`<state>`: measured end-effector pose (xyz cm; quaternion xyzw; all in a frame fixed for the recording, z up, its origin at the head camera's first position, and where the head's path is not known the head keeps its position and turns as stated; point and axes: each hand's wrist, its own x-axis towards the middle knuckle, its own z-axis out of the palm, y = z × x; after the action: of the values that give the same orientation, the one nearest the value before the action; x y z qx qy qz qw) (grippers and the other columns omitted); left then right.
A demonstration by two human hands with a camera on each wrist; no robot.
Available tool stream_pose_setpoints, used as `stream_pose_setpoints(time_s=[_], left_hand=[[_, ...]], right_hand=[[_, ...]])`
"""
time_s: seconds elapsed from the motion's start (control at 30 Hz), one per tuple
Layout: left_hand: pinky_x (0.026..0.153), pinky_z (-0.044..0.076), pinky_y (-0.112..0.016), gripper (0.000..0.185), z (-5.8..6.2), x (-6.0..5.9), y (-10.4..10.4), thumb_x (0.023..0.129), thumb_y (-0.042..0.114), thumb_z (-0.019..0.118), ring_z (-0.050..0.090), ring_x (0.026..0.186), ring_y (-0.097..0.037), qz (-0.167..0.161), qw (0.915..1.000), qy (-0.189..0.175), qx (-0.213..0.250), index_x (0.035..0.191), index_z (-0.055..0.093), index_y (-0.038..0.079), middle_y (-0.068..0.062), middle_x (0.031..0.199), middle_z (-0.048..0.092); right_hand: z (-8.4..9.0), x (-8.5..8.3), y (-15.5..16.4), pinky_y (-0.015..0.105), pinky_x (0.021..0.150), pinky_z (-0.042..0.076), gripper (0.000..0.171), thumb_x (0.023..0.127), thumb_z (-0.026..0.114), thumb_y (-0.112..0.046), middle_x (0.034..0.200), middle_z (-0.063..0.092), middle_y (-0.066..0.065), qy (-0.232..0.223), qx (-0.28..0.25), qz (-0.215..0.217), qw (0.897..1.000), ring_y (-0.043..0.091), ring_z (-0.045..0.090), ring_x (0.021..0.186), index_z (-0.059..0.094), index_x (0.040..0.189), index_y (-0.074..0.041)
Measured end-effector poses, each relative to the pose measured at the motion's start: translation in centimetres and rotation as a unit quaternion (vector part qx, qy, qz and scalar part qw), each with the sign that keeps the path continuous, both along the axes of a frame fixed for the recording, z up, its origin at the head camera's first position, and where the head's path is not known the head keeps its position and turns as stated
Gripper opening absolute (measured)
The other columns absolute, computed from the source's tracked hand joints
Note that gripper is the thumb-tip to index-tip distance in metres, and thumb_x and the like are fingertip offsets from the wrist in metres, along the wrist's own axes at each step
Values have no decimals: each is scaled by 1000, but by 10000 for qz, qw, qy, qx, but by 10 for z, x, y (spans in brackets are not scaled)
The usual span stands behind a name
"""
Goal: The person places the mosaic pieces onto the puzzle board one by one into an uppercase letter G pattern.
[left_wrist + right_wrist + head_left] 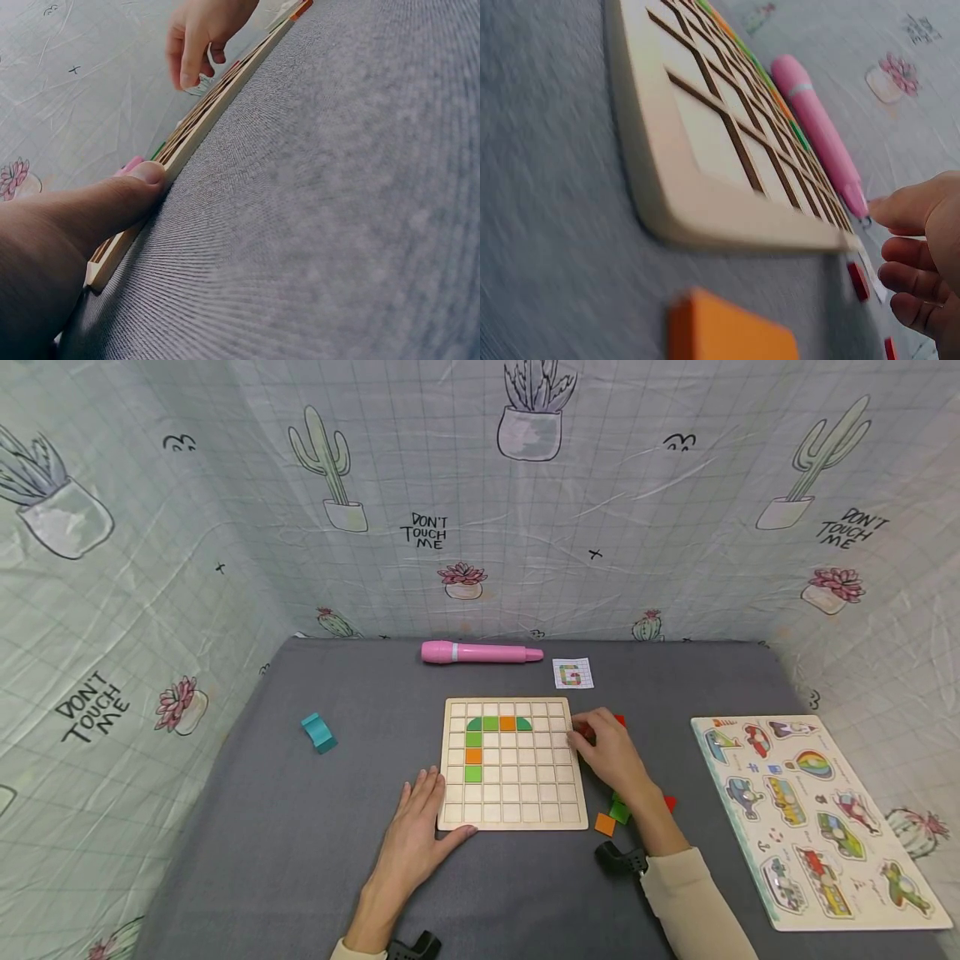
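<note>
The whole layout is being supported by a flat grey ribbed cloth [300, 843], spread below the fingers. Well to the right of the right fingers, a white rectangular picture board [885, 917], material unclear, is being left untouched. Between both sets of fingers, a pale, squarish wooden grid board [510, 792] is being touched by the left hand [414, 825], its straight fingers laid at the left edge, its thumb spread wide onto the near edge. The board is being judged light and stiff, likely to slide if nudged, and best held by its rim. Beside its right edge, the right hand [617, 756] is being held with fingers bent; whether anything is being pinched cannot be told. Beyond the fingers, a pink tapered plastic-looking pen [491, 653] and a white printed card [573, 673] are being left alone. On the near side of the right fingers, a thin orange square tile [605, 824], perhaps wooden, is being passed over; it is being judged light, hard and smooth, best pinched by opposite edges.
</note>
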<state>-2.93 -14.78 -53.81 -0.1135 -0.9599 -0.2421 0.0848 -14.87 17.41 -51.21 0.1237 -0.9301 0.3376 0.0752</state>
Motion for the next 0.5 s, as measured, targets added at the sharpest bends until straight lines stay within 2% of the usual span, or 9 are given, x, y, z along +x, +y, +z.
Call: stream_pose_setpoints(time_s=[0.5], left_hand=[[127, 23, -52, 94, 2, 0, 0, 81, 59, 75, 32, 151, -34, 32, 9997, -251, 74, 147, 47, -3, -20, 157, 41]], right_hand=[[-8, -16, 35, 47, 81, 53, 31, 94, 70, -13, 110, 60, 19, -30, 132, -596, 9981, 31, 58, 93, 68, 120, 3]])
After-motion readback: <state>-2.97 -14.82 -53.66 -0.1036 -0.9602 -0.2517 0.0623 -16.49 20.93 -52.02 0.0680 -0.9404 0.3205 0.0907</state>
